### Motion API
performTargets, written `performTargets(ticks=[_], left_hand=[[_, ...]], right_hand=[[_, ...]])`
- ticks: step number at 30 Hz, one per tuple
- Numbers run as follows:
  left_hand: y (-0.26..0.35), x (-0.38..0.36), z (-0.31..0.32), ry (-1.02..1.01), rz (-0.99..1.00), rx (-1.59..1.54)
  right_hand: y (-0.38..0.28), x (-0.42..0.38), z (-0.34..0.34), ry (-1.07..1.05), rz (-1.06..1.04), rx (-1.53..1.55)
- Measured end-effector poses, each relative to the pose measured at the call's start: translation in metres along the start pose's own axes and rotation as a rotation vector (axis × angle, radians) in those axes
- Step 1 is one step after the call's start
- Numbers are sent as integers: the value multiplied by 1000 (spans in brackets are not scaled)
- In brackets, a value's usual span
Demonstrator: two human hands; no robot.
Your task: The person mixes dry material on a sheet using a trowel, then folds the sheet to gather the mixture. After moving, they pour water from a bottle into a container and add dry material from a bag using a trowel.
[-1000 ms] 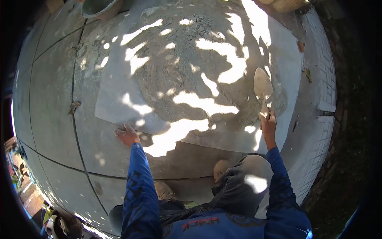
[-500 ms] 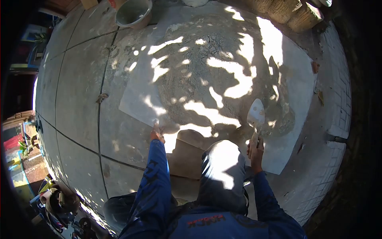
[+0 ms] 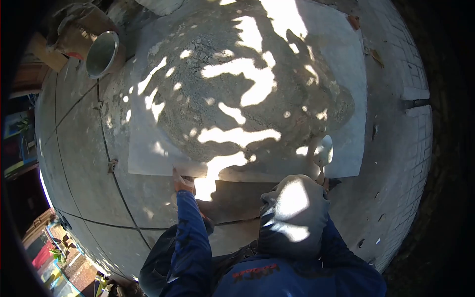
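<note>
A broad mound of grey mortar mix (image 3: 198, 114) lies spread over a pale sheet (image 3: 146, 158) on the ground, dappled with sunlight. At the sheet's near edge, left of the middle, my left hand (image 3: 183, 183) is closed with its fingertips on that edge. My right hand (image 3: 325, 185) is partly hidden behind my raised knee and grips the handle of a trowel (image 3: 324, 152). The trowel's light, rounded blade points away from me, over the sheet just short of the mound's near right side.
A bucket (image 3: 103, 55) stands at the back left beside a paper sack (image 3: 81, 32). Concrete slabs (image 3: 79, 163) with dark joints run along the left. A brick-patterned strip (image 3: 413, 148) borders the right, and a broken brick piece (image 3: 353, 22) sits at the sheet's far right corner.
The view has turned and shifted, so the mound sits further left and higher. The trowel has come nearer my knee, which now covers much of my right hand. My left hand stays at the sheet's edge.
</note>
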State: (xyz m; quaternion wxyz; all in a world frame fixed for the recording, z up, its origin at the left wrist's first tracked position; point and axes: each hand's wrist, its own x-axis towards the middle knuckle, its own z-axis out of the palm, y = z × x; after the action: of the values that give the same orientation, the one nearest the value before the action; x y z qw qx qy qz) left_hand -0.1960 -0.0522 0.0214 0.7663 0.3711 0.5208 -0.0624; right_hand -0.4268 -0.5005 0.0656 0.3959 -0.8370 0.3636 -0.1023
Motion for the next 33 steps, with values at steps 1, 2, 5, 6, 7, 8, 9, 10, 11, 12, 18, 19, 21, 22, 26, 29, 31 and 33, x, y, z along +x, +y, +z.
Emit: performTargets(ticks=[1,2,5,6,7,8,9,10,11,12,18,19,21,22,26,29,31,33], left_hand=[[4,-2,8,-57,31,70],[9,-4,19,-53,81,170],[23,-16,55,-121,279,442],[24,-25,58,-109,284,454],[24,-32,65,-174,399,549],[23,-40,76,-244,518,642],[19,-64,99,-58,542,698],[20,-67,102,-61,559,695],[20,-69,102,-96,564,758],[19,-70,100,-127,565,825],[18,-110,123,-126,687,781],[22,-105,120,-207,681,748],[21,-100,120,-286,683,721],[19,-102,123,-351,675,558],[25,-116,154,-266,640,746],[27,-145,192,-197,616,741],[21,-163,207,-165,665,583],[34,-157,213,-179,569,638]], right_hand=[[6,5,-1,-5,23,0],[13,10,-1,-14,45,1],[29,12,-3,-56,115,16],[33,8,-5,-67,141,24],[36,7,-6,-67,160,36],[47,-93,-45,-65,176,51],[45,-6,-16,-63,188,68],[44,2,-10,-60,196,84],[49,-4,-16,-60,206,99],[54,-3,-21,-63,219,113],[24,10,-35,-188,115,-50],[23,9,-39,-191,117,-43],[24,8,-43,-184,110,-12],[24,7,-44,-185,112,-1],[34,3,-47,-121,76,-8],[23,13,-49,-89,-38,-40],[-7,17,-59,-192,201,84],[-27,20,-66,-204,245,110]])
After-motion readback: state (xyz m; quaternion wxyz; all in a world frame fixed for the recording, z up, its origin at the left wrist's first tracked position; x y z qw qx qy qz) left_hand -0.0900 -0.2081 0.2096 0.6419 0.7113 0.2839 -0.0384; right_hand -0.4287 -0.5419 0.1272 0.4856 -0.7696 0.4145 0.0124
